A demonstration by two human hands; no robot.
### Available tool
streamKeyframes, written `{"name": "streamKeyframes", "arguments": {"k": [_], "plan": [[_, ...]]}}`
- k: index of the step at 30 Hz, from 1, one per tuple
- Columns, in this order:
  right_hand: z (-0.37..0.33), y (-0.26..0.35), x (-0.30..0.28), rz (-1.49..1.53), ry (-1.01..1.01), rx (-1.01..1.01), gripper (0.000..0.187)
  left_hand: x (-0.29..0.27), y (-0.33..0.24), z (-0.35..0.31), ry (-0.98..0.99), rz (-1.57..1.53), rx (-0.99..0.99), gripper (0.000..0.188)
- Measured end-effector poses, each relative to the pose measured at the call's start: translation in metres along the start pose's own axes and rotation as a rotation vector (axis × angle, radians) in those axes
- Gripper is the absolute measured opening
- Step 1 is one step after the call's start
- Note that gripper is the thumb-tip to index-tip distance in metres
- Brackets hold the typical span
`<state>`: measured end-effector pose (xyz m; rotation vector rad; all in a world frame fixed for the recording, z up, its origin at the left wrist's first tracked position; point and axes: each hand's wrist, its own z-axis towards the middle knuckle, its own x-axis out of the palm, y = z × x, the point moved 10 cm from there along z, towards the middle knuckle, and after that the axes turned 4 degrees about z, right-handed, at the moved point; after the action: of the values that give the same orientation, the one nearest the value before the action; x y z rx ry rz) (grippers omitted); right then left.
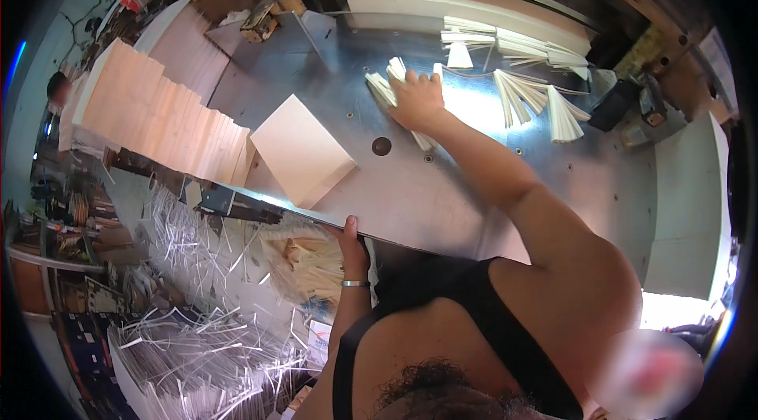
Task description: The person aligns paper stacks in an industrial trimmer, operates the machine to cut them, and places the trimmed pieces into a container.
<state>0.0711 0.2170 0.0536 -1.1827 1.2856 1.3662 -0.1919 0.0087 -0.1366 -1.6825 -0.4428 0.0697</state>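
My right hand (418, 101) reaches across the metal table (395, 203), its fingers curled over a bundle of cream paper strips (382, 88). Ends of the strips stick out beyond the fingers and below the palm. At the table's front edge is my left hand (351, 242), thumb on top and the other fingers mostly hidden at the edge. Between the hands, toward the left, a square block of cream paper (304, 148) lies on the table. Fanned paper strips (517, 96) lie to the right of my right hand.
Stepped stacks of paper (158, 108) line the table's left side. A long paper stack (466, 5) sits at the back, under a machine beam. A white stack (687, 207) stands at the right. Cut paper strips (197, 357) heap up at lower left, below the table.
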Motion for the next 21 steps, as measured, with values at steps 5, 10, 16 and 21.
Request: {"name": "streamKeyframes", "arguments": {"k": [5, 10, 16, 21], "plan": [[-0.037, -0.058, -0.013, 0.08, -0.059, -0.034, 0.091, -0.002, 0.02, 0.014, 0.044, -0.122, -0.038, 0.109], [-0.036, -0.099, -0.033, 0.032, -0.183, 0.012, 0.119, -0.007, 0.036, 0.021, 0.121, -0.269, -0.101, 0.095], [0.019, -0.129, -0.023, 0.201, -0.065, -0.111, 0.124, -0.014, 0.026, 0.016, 0.029, -0.147, 0.006, 0.031], [0.093, -0.207, -0.033, 0.475, -0.084, 0.058, 0.111, -0.003, 0.015, -0.004, -0.025, -0.155, -0.091, 0.031]]}}
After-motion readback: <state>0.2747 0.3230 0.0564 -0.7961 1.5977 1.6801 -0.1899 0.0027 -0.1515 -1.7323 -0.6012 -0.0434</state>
